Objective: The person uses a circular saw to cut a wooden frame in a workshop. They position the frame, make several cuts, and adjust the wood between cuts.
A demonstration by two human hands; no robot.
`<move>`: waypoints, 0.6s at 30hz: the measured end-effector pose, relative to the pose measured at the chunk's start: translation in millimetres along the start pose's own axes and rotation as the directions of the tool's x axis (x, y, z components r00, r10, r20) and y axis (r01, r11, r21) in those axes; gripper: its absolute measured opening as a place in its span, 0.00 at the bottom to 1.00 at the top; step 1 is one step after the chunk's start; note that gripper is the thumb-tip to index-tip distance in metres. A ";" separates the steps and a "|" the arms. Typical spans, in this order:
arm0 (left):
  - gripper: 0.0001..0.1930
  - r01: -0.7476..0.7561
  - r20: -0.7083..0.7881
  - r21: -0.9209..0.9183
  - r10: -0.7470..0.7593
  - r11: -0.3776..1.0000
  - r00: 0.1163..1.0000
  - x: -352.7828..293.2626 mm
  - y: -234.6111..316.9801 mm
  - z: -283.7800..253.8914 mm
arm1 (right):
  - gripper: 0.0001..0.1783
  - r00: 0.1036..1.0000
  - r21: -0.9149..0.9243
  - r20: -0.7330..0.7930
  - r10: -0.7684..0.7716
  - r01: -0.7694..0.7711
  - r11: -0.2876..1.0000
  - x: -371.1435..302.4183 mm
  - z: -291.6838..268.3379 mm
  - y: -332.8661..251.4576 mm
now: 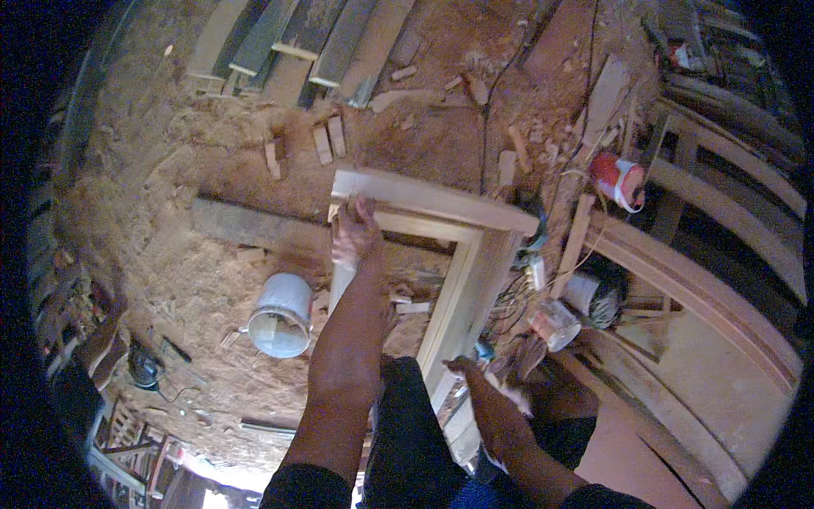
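In front of me is a pale wooden frame (432, 193), with a long top bar and two side pieces running back toward me. My left hand (356, 236) grips its far left corner, fingers bent over the wood. Lower down, my right hand (468, 373) is closed at the near part of the right side piece, one finger lying across its edge. Some of the right fingers are hidden, and a small blue thing (484, 349) shows just beyond them. My left forearm covers much of the frame's left side.
A white bucket (284, 316) stands left of my forearm on dusty ground. Planks (309, 38) lie at the far side, with wood offcuts (322, 145) nearer. To the right are a red-and-white tub (617, 181), a paint-stained can (555, 326) and a larger wooden frame (695, 276). Another person's arm (100, 341) shows at left.
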State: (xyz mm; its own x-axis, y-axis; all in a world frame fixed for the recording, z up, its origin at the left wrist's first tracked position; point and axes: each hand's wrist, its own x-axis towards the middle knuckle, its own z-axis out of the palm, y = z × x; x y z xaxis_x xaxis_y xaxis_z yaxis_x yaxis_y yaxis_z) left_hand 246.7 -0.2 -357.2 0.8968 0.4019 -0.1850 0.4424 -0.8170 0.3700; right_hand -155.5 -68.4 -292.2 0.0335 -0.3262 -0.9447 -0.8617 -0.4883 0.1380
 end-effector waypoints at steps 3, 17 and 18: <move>0.27 -0.058 0.015 0.002 0.058 0.998 0.998 -1.7 -1.7 -3.2 | 0.25 0.998 0.056 0.000 -0.062 0.062 0.997 -12.4 -31.9 -34.5; 0.22 -0.115 -0.002 -0.071 0.115 0.991 0.993 -8.9 -18.5 4.4 | 0.14 0.557 0.580 -0.570 -0.604 0.793 0.185 59.8 -507.0 -318.6; 0.23 -0.078 0.071 0.045 0.074 0.996 0.995 -9.6 -17.4 3.2 | 0.15 0.411 0.331 -0.594 -0.691 0.908 0.255 78.0 -540.1 -355.7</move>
State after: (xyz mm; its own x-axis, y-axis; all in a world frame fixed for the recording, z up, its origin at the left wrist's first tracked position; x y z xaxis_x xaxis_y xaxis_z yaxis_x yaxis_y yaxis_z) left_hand 230.3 8.9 -364.8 0.9247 0.3097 -0.2213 0.3710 -0.8635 0.3416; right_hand 427.1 -357.3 -254.3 0.9105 -0.2774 -0.3066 -0.3569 -0.1529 -0.9215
